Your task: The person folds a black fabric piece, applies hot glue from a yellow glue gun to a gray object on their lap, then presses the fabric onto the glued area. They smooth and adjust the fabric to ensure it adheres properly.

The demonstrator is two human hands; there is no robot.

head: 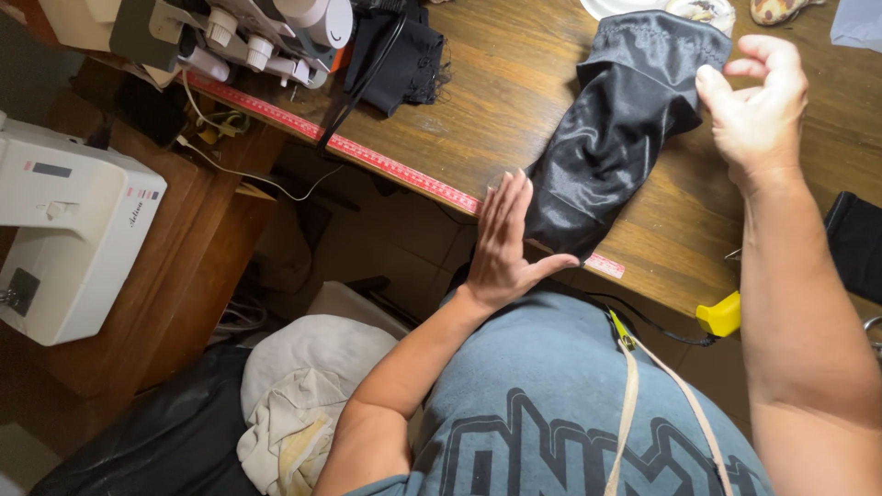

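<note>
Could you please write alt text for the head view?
A person's left hand presses flat against the near end of a shiny black fabric on a wooden table, while the right hand pinches its far end. A white sewing machine stands at left.

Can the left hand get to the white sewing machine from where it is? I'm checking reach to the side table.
Probably yes. The left hand lies flat against the black fabric holding nothing, and only open floor separates it from the sewing machine, though it's a long stretch.

Grey-blue printed T-shirt (551, 404) (bare forearms).
</note>
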